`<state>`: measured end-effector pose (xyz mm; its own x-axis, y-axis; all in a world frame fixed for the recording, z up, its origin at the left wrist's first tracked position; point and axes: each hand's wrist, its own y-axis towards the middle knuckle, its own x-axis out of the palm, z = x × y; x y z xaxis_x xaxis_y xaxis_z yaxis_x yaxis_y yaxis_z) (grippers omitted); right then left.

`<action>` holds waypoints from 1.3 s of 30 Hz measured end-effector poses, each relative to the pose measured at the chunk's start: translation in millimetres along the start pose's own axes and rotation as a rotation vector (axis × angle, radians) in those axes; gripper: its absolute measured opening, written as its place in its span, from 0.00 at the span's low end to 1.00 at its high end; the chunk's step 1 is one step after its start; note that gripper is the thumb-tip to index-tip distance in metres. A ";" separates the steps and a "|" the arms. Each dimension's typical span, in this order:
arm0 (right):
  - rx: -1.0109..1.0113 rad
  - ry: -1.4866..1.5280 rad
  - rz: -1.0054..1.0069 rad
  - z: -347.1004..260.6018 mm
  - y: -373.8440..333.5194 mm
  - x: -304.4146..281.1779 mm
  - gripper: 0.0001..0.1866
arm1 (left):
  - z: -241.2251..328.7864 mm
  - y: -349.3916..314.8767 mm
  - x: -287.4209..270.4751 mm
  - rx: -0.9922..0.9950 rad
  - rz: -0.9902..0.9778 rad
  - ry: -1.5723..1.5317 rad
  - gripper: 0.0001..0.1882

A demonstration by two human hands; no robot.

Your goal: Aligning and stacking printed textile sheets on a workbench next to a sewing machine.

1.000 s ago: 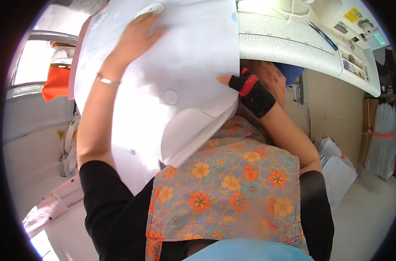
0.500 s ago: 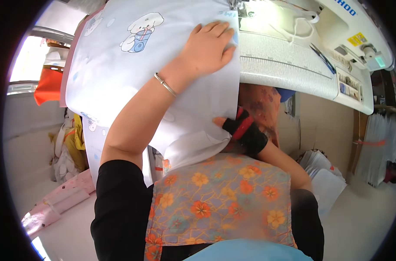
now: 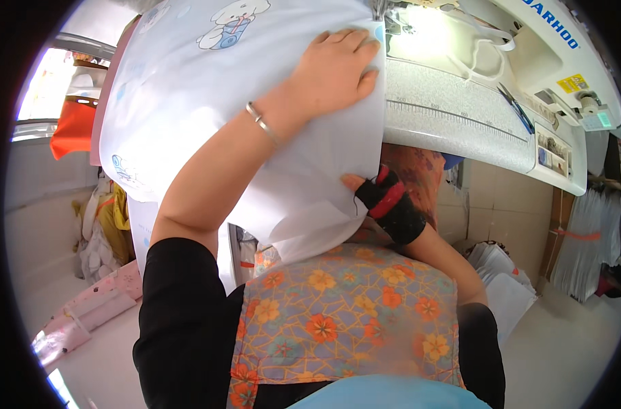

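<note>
A pale white-blue fabric (image 3: 201, 136) printed with cartoon puppies covers the left side of the sewing table and hangs toward my lap. My left hand (image 3: 334, 71) lies flat on it near its right edge, palm down and fingers stretched, just short of the needle area. A silver bangle (image 3: 261, 121) is on that wrist. Lower down, my right hand (image 3: 390, 198), in a black fingerless glove with red stripes, grips the hanging edge of the fabric. Its thumb rests on top, while its fingers are mostly hidden beneath. The sewing machine (image 3: 552, 54) stands at the upper right, its lamp lit.
On the machine bed (image 3: 447, 126), marked with a ruler scale, lie thread snips (image 3: 516, 109) and a small parts tray (image 3: 552, 151). White packets (image 3: 505, 286) stand on the floor at right, with stacked sheets (image 3: 576, 235) beyond. A pink roll (image 3: 92, 307) lies at lower left.
The fabric has slid away from me toward the machine's far side, carrying its puppy print up. Both hands keep their hold, and the view has shifted slightly.
</note>
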<state>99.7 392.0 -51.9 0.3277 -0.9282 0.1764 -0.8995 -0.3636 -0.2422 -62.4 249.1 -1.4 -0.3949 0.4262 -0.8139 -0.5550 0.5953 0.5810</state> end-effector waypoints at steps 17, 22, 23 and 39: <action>-0.050 0.079 0.173 -12.7 17.1 -6.5 0.20 | -19.1 5.5 11.4 -0.035 -0.100 -0.108 0.23; 0.074 0.358 0.113 -18.6 8.2 -8.9 0.21 | -21.6 2.0 -2.4 -0.035 -0.220 -0.101 0.26; 0.100 0.371 0.160 -19.6 5.9 -10.2 0.20 | -18.9 0.6 -8.7 -0.071 -0.270 -0.151 0.26; -0.077 -0.197 0.232 -32.9 4.8 -2.2 0.17 | 4.8 -17.0 -13.9 -0.071 -0.204 0.094 0.27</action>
<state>85.1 395.0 -22.1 0.1536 -0.9860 -0.0648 -0.9737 -0.1399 -0.1797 -43.9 236.3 0.0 -0.3336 0.2347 -0.9131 -0.6791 0.6119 0.4054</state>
